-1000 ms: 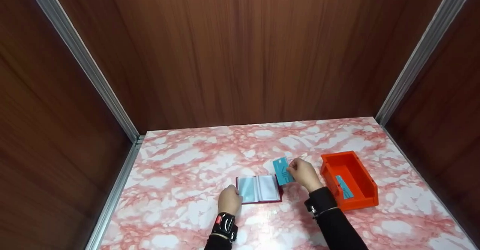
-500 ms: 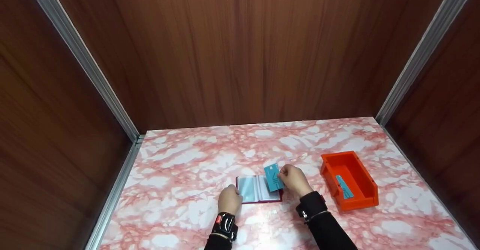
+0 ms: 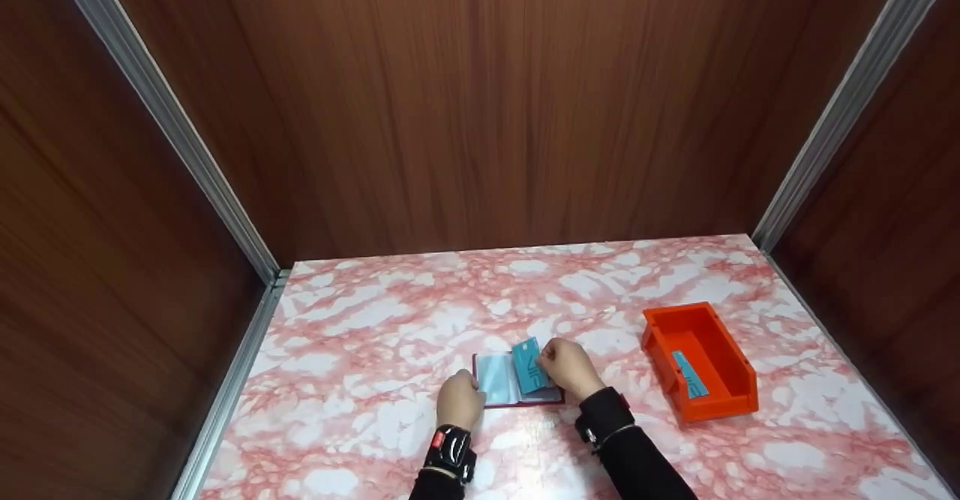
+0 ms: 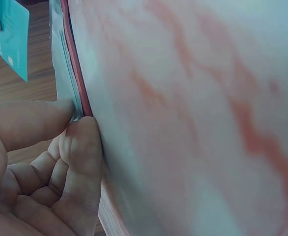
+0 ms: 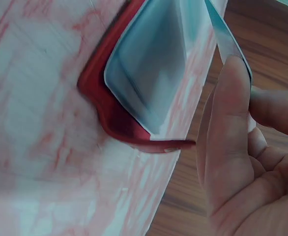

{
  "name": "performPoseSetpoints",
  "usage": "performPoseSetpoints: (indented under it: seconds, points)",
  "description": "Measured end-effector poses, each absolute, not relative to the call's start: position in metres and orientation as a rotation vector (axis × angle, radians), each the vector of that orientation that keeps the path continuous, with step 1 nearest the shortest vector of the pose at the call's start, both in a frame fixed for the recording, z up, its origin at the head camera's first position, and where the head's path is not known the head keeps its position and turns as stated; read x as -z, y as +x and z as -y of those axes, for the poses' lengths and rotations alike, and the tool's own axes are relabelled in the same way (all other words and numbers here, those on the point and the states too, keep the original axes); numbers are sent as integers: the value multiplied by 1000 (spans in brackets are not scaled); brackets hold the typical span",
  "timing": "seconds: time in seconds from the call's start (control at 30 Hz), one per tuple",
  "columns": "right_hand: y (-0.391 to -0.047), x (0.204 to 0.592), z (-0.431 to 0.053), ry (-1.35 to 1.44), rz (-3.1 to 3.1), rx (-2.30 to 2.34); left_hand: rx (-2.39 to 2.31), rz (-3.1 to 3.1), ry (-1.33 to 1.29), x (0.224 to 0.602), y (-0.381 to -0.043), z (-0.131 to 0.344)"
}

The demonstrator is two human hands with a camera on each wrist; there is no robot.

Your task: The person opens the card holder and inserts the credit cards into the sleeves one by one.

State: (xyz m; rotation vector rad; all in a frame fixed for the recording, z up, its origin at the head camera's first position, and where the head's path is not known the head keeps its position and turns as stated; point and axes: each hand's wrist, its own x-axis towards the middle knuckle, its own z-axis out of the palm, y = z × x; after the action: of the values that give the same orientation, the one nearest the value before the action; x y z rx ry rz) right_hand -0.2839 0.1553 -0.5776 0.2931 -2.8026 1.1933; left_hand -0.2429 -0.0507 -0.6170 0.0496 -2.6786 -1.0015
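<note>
Blue and lettered, a card (image 3: pixel 529 368) is pinched between the thumb and finger of the right hand (image 3: pixel 568 366), over the three-o'clock page of an open red card holder (image 3: pixel 493 380), its top end leaning toward eleven. From the holder's centre, the left hand (image 3: pixel 459 401) lies near eight o'clock, thumb and fingertip gripping the holder's edge. Well apart, at three o'clock, an orange bin (image 3: pixel 716 410) on the marbled table (image 3: pixel 360 380) contains a second card (image 3: pixel 690 375).
</note>
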Motion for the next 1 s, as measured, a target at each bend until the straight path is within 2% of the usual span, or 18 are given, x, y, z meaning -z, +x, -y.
performPoseSetpoints:
  seconds: [1.0]
  points:
    - [-286,585,-136,209,2895,-1249,1026,2678,67,616,-242,50]
